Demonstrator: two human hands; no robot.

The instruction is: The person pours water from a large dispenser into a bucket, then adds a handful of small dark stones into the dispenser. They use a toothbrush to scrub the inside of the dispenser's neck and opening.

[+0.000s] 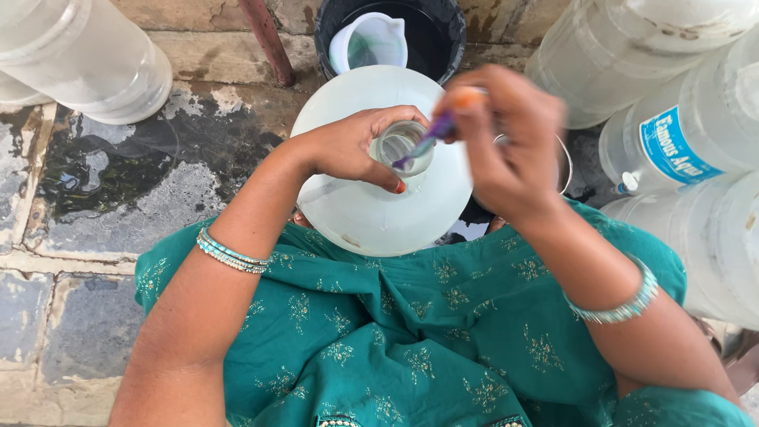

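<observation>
Head view shows your left hand [352,146] clenched around the neck of the large translucent plastic water jar [379,213], which stands upright between your knees. Your right hand [506,138] pinches a small purple-and-orange brush [431,138], its tip inside the mouth. Scrubbing looks underway, not finished; the black bucket [443,47] with its white jug [371,43] sits just beyond the jar.

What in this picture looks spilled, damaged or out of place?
A dark wet patch spreads over the stone floor left of the big clear jug, looking like spilled water. Nothing else stands out.
</observation>
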